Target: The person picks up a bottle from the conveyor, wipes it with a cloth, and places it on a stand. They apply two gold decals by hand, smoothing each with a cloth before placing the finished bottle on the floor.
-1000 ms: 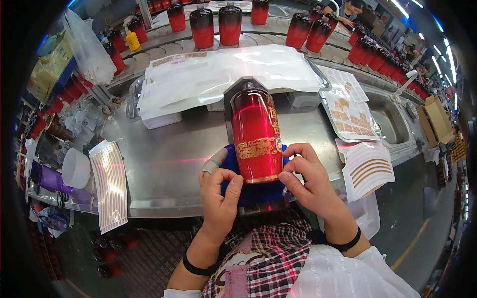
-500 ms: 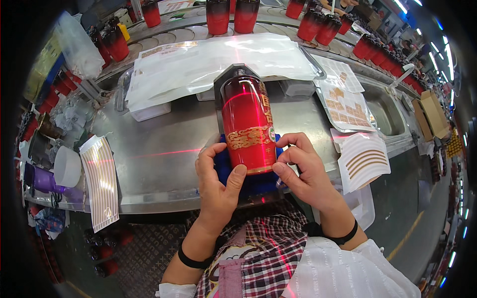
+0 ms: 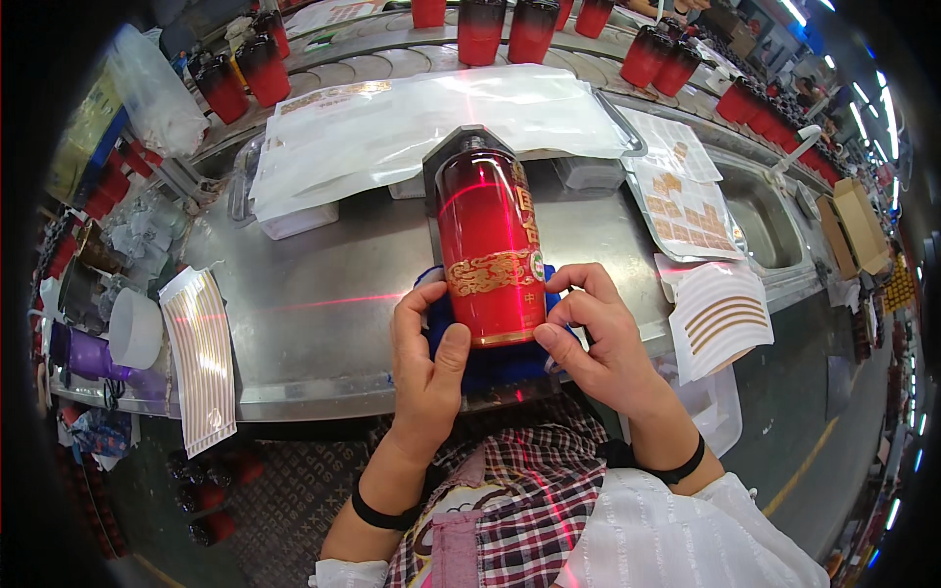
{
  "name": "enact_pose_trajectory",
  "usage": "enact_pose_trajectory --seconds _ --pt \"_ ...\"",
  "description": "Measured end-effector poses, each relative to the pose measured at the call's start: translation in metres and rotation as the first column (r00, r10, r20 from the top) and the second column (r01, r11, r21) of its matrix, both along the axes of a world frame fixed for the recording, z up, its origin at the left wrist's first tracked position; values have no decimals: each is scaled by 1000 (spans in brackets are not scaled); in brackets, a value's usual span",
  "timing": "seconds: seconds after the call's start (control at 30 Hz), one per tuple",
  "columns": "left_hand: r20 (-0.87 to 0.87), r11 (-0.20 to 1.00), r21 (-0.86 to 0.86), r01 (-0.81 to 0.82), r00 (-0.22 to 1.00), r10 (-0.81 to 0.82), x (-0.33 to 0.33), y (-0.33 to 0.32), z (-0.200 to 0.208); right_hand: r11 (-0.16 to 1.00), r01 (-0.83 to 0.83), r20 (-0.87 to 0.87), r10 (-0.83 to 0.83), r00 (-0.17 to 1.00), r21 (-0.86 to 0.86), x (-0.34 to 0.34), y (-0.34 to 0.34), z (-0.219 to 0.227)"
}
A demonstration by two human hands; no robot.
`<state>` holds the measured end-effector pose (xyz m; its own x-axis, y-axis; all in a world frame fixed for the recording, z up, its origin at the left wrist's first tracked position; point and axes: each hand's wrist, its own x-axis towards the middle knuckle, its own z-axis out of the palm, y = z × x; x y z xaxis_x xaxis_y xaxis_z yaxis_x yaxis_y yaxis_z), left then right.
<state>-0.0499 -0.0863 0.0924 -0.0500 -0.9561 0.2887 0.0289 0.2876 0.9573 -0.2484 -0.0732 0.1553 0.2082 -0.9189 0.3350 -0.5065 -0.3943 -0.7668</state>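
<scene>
A glossy red bottle (image 3: 487, 225), dark toward its neck, lies tilted with its base toward me. Gold lettering and a gold scroll band decorate its front, and red laser lines cross it. My left hand (image 3: 426, 367) holds the lower left side, fingers partly behind the glass and thumb by the base. At the lower right side, my right hand (image 3: 600, 333) grips the edge with bent fingers and thumb close together. Whether something small sits in those right fingertips, I cannot tell. A dark angular holder (image 3: 431, 167) surrounds the neck, and blue cloth (image 3: 500, 370) shows beneath the base.
White backing sheets (image 3: 412, 132) cover a tray behind the bottle. Gold strip decals (image 3: 201, 358) lie left; curved gold decals (image 3: 725, 318) and square decals (image 3: 686, 206) lie right. A sink (image 3: 769, 220) is at far right. Red-black bottles (image 3: 534, 29) stand on the conveyor.
My left thumb has slid left off the front of the bottle's base. The bottle in my hands has barely moved. Bottles on the conveyor have shifted to the right.
</scene>
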Motion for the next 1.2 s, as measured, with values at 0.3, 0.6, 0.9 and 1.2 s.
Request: enact_pose_trajectory --seconds 0.3,0.6,0.9,1.2 --pt "-16 1000 10 3 1000 -3 0 -1 -7 999 4 57 -7 998 52 1 0 -3" --pt "2 1000 -1 -2 1000 2 -2 -1 -4 999 -22 -17 22 1000 -36 -1 -2 -2" --pt "41 1000 -9 -26 999 27 -3 -1 -3 999 -35 18 35 999 -1 -2 -2 -2" --pt "-61 984 -146 -99 994 91 3 13 -3 999 -33 17 33 999 -10 -2 -4 -3"
